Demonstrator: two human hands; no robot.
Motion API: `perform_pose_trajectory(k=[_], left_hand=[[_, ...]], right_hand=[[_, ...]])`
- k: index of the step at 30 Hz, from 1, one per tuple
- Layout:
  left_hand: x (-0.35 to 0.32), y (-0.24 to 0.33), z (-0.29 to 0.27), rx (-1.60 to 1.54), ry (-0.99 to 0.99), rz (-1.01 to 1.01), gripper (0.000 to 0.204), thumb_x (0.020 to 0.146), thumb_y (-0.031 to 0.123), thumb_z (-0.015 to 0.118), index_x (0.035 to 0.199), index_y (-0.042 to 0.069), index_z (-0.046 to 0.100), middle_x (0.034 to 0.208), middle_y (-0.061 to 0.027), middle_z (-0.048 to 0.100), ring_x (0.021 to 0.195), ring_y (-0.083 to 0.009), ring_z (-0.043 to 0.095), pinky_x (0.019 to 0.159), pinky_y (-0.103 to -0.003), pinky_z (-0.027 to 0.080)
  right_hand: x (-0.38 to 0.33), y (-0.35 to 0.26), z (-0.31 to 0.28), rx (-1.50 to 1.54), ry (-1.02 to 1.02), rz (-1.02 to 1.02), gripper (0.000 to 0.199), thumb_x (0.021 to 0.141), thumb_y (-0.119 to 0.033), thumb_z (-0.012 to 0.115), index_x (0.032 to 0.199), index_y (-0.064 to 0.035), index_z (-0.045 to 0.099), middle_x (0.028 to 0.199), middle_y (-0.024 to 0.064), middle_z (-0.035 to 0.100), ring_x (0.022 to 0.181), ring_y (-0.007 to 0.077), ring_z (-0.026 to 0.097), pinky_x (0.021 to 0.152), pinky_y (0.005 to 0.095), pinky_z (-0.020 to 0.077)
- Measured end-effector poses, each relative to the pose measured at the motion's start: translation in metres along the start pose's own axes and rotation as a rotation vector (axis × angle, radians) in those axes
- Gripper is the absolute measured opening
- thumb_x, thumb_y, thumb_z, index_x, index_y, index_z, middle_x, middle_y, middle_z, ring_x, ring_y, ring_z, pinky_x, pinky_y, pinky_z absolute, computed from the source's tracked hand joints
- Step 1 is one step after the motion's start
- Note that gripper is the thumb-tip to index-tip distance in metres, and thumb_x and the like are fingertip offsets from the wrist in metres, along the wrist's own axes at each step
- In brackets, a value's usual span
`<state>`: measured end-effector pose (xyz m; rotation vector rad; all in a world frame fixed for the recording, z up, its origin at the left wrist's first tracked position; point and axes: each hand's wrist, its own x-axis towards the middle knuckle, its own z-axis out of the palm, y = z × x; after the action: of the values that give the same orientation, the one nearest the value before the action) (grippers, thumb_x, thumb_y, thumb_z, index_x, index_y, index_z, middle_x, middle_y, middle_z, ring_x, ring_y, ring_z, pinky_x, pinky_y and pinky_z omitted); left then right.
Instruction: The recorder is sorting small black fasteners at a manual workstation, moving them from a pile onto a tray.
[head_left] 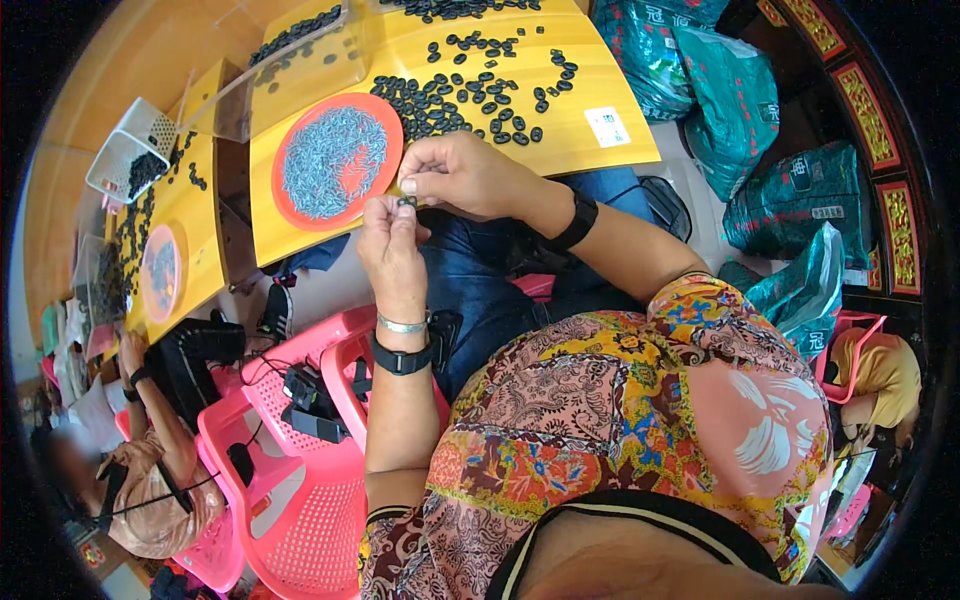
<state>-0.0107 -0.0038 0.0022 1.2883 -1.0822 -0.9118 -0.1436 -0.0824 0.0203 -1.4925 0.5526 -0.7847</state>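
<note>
**Two hands meet over a small dark piece beside the plate**

The left hand (pixel 392 248) holds a small dark piece (pixel 408 201) between thumb and fingers, pinched narrow at the tips. The right hand (pixel 465 178) comes in from the other side, its thumb and fingers drawn close together at the piece's upper edge; what lies between those fingertips is hidden. The piece is held up near the table's near edge, just beside the lower right rim of an orange-red plate (pixel 394 128).

On the plate lies a loose spread of small grey metal pieces (pixel 315 165), with the orange bottom showing through at right. Black oval parts (pixel 418 105) are scattered beyond the hands on the yellow table (pixel 560 155), thickest near the plate. A white label (pixel 606 127) lies toward the table's right end.
</note>
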Motion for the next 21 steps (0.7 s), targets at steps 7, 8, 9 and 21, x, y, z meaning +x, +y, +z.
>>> perform_pose_trajectory(k=[7,8,9,21], left_hand=[[-0.001,0.0039,0.0009,0.079,0.016,0.02,0.011,0.086,0.01,0.05,0.08,0.001,0.049,0.061,-0.0054,0.05,0.054,-0.0124,0.05,0.05,-0.027,0.04],[-0.001,0.0033,0.0006,0.094,0.016,0.031,0.011,0.086,0.01,0.05,0.08,0.001,0.049,0.06,-0.0055,0.05,0.054,-0.0126,0.049,0.05,-0.027,0.04],[-0.001,0.003,0.0005,0.109,0.016,0.041,0.011,0.086,0.01,0.05,0.08,0.001,0.049,0.06,-0.0056,0.05,0.054,-0.0128,0.049,0.05,-0.027,0.04],[-0.0012,0.0034,0.0007,0.158,0.012,0.07,0.008,0.085,0.009,0.05,0.082,0.002,0.048,0.06,-0.0057,0.049,0.054,-0.0132,0.049,0.05,-0.027,0.039]], right_hand=[[-0.0015,-0.0042,0.0008,-0.075,-0.011,-0.004,0.012,0.085,-0.011,0.056,0.087,0.0004,0.059,0.071,-0.0008,0.056,0.064,0.0047,0.049,0.057,0.0195,0.0409],[-0.0013,-0.004,0.0003,-0.078,-0.009,-0.012,0.012,0.085,-0.011,0.056,0.087,0.0005,0.059,0.072,-0.0005,0.057,0.064,0.005,0.05,0.058,0.0199,0.0415],[-0.0009,-0.0028,-0.0007,-0.078,-0.009,-0.011,0.012,0.085,-0.011,0.056,0.087,0.0005,0.059,0.072,-0.0005,0.057,0.064,0.005,0.05,0.058,0.0199,0.0415],[-0.0015,-0.003,-0.0041,-0.345,-0.023,-0.106,0.014,0.084,-0.013,0.056,0.084,0.0006,0.058,0.072,0.002,0.06,0.066,0.0062,0.052,0.06,0.0219,0.0438]])
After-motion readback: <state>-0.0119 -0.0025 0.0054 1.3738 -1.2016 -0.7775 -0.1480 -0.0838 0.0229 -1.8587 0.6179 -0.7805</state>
